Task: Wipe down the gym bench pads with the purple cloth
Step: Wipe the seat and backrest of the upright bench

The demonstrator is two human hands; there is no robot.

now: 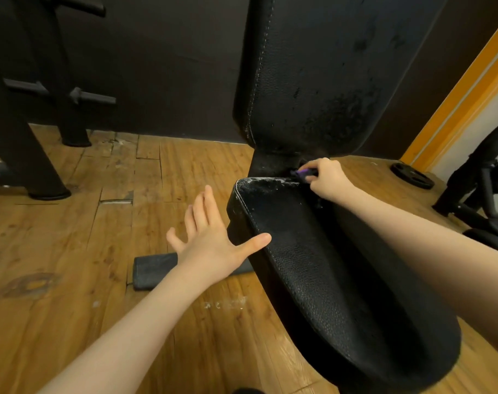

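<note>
Closest to us is the seat pad (341, 280), black textured leather with white stitching, running away from us toward the backrest pad (313, 81), which stands upright at the seat pad's far end. We've got the purple cloth (306, 173) bunched up in our right hand (326, 179), fingers curled round it, pushed right into the gap where the seat pad's far edge meets the bottom of the backrest pad. Only a bit of purple peeks out from under the fingers. That far edge of the seat pad looks dusty and whitish, and the lower backrest pad is scuffed and blotchy.

Our left hand (211, 240) is spread wide with straight fingers, holding nothing, just left of the seat pad, thumb tip over its stitched left edge; we can't tell if it touches. Below that hand a grey foot of the frame (154, 270) lies on the wooden floor (71, 251). Left of the seat pad stands a black rack (23, 132), right of it a weight plate (412, 175) flat on the floor.
</note>
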